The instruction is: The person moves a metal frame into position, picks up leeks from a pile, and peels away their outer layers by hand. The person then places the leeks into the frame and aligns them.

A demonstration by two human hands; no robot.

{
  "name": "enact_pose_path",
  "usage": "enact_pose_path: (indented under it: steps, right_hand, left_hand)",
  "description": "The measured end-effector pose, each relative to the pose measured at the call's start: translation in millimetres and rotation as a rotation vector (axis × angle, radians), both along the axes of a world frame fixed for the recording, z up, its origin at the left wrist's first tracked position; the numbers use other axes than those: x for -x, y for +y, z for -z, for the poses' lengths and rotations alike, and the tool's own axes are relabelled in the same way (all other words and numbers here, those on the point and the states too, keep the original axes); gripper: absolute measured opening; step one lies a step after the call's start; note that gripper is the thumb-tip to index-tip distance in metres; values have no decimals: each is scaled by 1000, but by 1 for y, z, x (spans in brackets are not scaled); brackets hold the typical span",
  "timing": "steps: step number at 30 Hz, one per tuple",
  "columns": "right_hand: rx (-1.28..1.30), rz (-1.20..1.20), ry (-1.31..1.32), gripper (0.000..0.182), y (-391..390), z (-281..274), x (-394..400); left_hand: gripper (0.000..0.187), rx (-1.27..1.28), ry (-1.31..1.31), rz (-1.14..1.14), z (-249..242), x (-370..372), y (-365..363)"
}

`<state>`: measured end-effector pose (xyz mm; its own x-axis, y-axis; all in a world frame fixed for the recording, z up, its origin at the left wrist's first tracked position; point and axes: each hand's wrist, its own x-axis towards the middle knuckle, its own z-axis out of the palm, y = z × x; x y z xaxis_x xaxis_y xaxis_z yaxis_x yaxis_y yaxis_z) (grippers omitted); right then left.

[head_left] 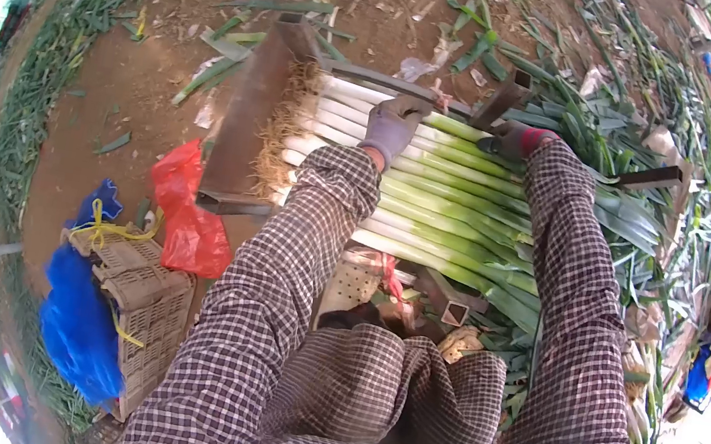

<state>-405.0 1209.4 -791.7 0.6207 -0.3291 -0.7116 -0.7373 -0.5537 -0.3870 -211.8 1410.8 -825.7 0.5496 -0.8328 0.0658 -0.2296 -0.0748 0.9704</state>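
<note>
Several leeks (444,194) lie side by side across a metal rack, white ends to the left and green leaves to the right. Their roots (281,131) sit against an upright rusty metal plate (247,112). My left hand (396,126), in a grey glove, is closed on a leek at the far side of the row, on its white part; the fingertips are partly hidden. Further right, my right hand (515,141), in a dark glove with a red cuff, closes around the green part of a far-side leek, beside a metal post (502,98).
At lower left stands a woven crate (154,292) with blue netting (79,322) and a red plastic bag (190,210). A square metal tube end (455,312) juts near my lap. Loose leek leaves (611,132) pile up at right, with scraps over the soil.
</note>
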Motion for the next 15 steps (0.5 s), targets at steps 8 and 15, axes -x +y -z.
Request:
enact_pose_path:
  steps: [8,15]
  right_hand:
    - [54,-32,16,54,9,-15,0]
    - [123,-51,26,53,18,-25,0]
  left_hand:
    - [35,-863,-1422,117,-44,-104,40]
    - [25,-1089,-1693,622,-84,-122,15]
